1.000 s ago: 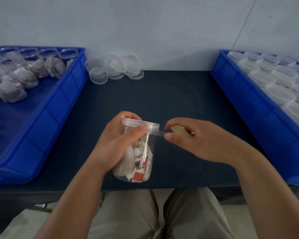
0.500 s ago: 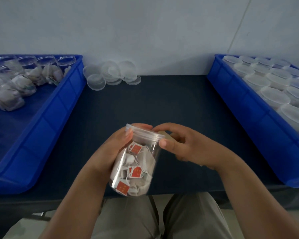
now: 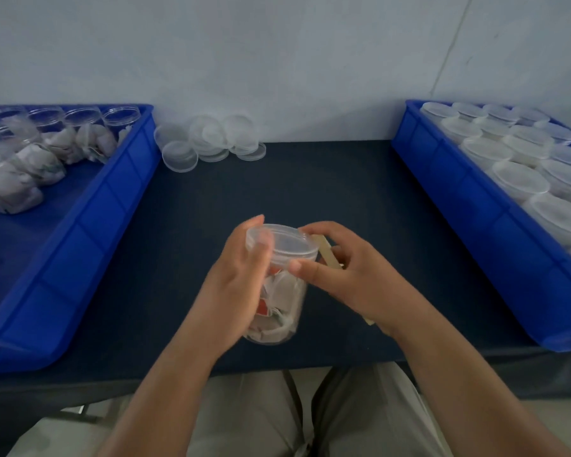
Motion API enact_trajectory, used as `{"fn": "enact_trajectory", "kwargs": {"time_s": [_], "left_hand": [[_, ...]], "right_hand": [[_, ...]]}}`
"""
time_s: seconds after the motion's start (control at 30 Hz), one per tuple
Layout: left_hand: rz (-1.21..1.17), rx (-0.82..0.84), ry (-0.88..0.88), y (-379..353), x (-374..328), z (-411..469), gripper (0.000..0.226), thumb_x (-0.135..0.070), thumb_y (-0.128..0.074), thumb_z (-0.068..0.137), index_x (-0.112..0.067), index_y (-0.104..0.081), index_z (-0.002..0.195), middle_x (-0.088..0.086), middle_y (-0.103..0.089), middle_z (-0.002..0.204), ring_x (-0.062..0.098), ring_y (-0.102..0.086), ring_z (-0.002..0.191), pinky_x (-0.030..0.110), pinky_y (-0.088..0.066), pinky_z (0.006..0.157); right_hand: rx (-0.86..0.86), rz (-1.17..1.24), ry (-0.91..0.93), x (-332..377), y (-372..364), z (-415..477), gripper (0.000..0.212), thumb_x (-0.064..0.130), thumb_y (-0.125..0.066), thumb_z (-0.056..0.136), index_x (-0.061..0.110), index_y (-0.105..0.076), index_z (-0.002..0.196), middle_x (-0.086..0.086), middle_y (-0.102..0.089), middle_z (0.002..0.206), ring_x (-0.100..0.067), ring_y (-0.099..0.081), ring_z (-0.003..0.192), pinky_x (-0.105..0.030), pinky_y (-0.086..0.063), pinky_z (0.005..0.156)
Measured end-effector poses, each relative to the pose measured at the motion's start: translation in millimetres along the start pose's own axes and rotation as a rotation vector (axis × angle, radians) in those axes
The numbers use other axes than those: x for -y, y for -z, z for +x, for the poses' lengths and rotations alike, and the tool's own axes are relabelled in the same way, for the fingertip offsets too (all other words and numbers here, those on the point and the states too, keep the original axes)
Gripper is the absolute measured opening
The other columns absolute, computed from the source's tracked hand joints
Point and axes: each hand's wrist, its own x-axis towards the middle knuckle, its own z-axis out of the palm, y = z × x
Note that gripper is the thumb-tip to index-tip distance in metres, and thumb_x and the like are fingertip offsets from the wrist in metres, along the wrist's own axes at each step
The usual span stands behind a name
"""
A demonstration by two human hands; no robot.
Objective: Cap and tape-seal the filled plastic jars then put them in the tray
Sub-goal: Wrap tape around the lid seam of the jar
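Jar is tipping back upright | left hand is gripping it | right hand is clutching tape roll, thumb touching cap

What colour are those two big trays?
Blue, both the left tray and right tray; head view shows them.

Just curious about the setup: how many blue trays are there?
2. The left tray holds uncapped jars; the right tray holds capped jars. Others could lie outside the view.
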Motion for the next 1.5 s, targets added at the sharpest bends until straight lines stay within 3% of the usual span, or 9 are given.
{"fn": "enact_trajectory", "kwargs": {"time_s": [0.13,0.2,0.3,0.6,0.77,0.93,1.1,1.27,1.5], "left_hand": [[-0.031,-0.093,0.032,-10,-4,0,0.078,-0.1,-0.051,0.068,-0.051,-0.06,0.129,-0.031,-0.071,0.109,-0.004,-0.072,0.091,0.018,-0.055,0.058],[-0.128,-0.079,0.11,-6,-5,4,0.082,-0.107,-0.053,0.055,-0.05,-0.07,0.111,-0.012,-0.079,0.103,0.011,-0.077,0.089,0.033,-0.061,0.072],[-0.218,-0.077,0.218,3,-6,9,0.07,-0.1,-0.059,0.058,-0.046,-0.076,0.099,0.004,-0.081,0.1,0.029,-0.079,0.095,0.055,-0.062,0.093],[-0.258,0.006,0.278,15,-3,10,0.077,-0.1,-0.061,0.059,-0.045,-0.078,0.111,0.005,-0.081,0.109,0.028,-0.077,0.105,0.055,-0.057,0.099],[-0.56,0.155,0.315,10,1,6,0.099,-0.09,-0.082,0.056,-0.02,-0.076,0.127,0.022,-0.076,0.119,0.034,-0.077,0.101,0.042,-0.062,0.08],[-0.564,0.366,0.226,7,5,9,0.095,-0.093,-0.061,0.076,-0.011,-0.081,0.118,0.017,-0.077,0.107,0.032,-0.073,0.099,0.04,-0.061,0.089],[-0.19,0.283,0.233,14,-2,15,0.1,-0.103,-0.048,0.067,-0.023,-0.082,0.115,0.011,-0.08,0.112,0.028,-0.077,0.103,0.041,-0.057,0.091],[-0.044,0.001,0.114,4,-8,9,0.069,-0.09,-0.04,0.089,-0.035,-0.071,0.115,-0.009,-0.08,0.103,0.007,-0.078,0.094,0.037,-0.056,0.086],[0.198,-0.041,0.112,-5,-5,4,0.113,-0.109,-0.056,0.048,-0.041,-0.059,0.138,-0.032,-0.072,0.108,-0.009,-0.071,0.097,0.026,-0.056,0.084]], "right_hand": [[0.019,-0.106,-0.015,2,-1,0,0.07,0.094,-0.07,0.067,0.062,-0.051,0.126,0.018,-0.072,0.11,-0.004,-0.073,0.095,-0.029,-0.059,0.078],[0.089,-0.146,-0.067,6,10,-2,0.089,0.097,-0.068,0.06,0.069,-0.036,0.138,0.014,-0.072,0.108,-0.008,-0.076,0.087,-0.028,-0.06,0.073],[0.149,-0.246,-0.053,12,32,-8,0.08,0.091,-0.06,0.074,0.07,-0.027,0.144,0.013,-0.075,0.1,-0.009,-0.076,0.078,-0.027,-0.056,0.071],[0.125,-0.527,0.062,12,47,-7,0.054,0.091,-0.038,0.088,0.068,-0.044,0.136,0.028,-0.068,0.097,0.006,-0.068,0.085,-0.017,-0.05,0.063],[0.17,-0.445,0.025,2,45,1,0.063,0.099,-0.041,0.078,0.07,-0.045,0.135,0.027,-0.069,0.096,0.007,-0.067,0.085,-0.022,-0.05,0.071],[0.286,-0.339,0.026,-5,40,6,0.067,0.099,-0.047,0.078,0.075,-0.041,0.14,-0.002,-0.07,0.09,-0.02,-0.067,0.076,-0.03,-0.059,0.072],[0.302,-0.3,0.082,-9,37,2,0.057,0.087,-0.048,0.089,0.062,-0.051,0.14,0.024,-0.068,0.094,-0.003,-0.063,0.077,-0.013,-0.049,0.069],[0.114,-0.328,0.067,-11,25,-2,0.059,0.084,-0.041,0.09,0.055,-0.057,0.139,0.042,-0.064,0.104,0.004,-0.064,0.087,-0.011,-0.048,0.071],[0.053,-0.433,0.018,-13,12,-9,0.07,0.096,-0.035,0.087,0.058,-0.049,0.143,0.033,-0.064,0.124,0.009,-0.062,0.105,-0.023,-0.053,0.089]]}}
